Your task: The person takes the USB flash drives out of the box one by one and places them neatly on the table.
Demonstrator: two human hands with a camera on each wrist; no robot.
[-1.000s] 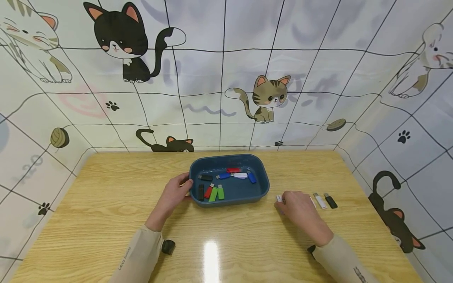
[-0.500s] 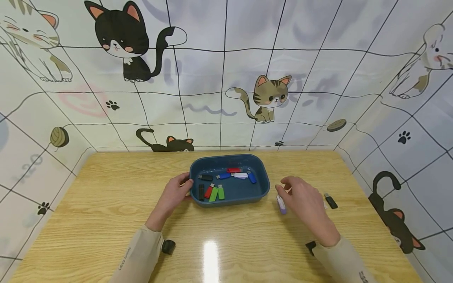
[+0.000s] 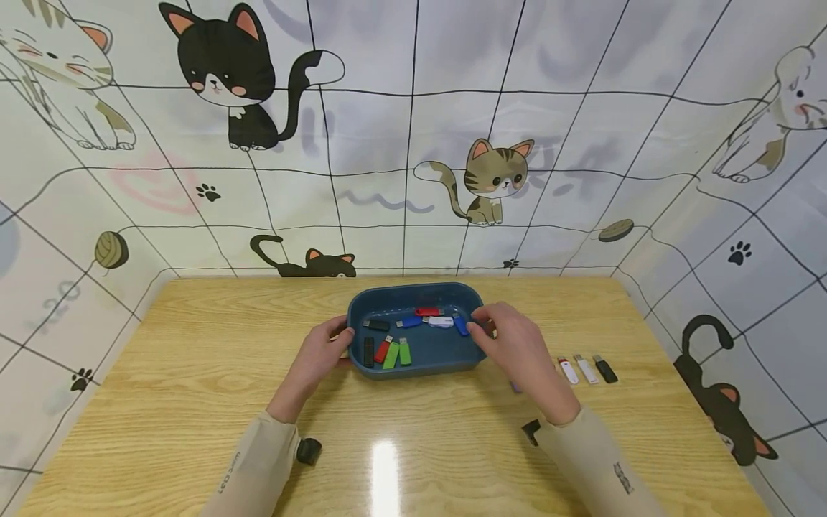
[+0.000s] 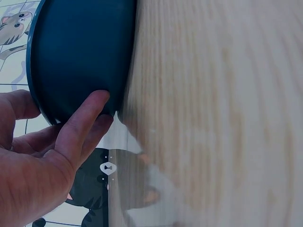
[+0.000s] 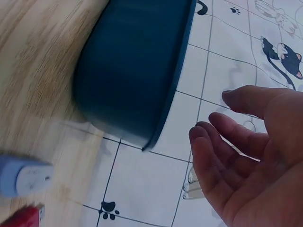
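A dark blue plastic bin [image 3: 446, 359] sits on the wooden table, holding several USB flash drives in black, red, blue, green and white. My left hand [image 3: 321, 347] grips its left end, thumb at the rim and fingers against the outer wall in the left wrist view. Above the bin's right end hovers my right hand [image 3: 517, 343], fingers loosely bent and nothing between them; the right wrist view shows it apart from the bin. Beneath the right wrist, a purple-and-white flash drive [image 3: 515, 387] is mostly hidden in the head view.
Right of the bin lie a red-and-white flash drive [image 3: 568, 370], a white flash drive [image 3: 586, 370] and a black flash drive [image 3: 606, 370] in a row. A cat-printed sheet [image 3: 375, 201] walls the table [image 3: 413, 445] at the back and sides.
My right hand has released the purple-and-white flash drive on the table, then lifted and moved left to the bin's right end. My left hand stays on the bin.
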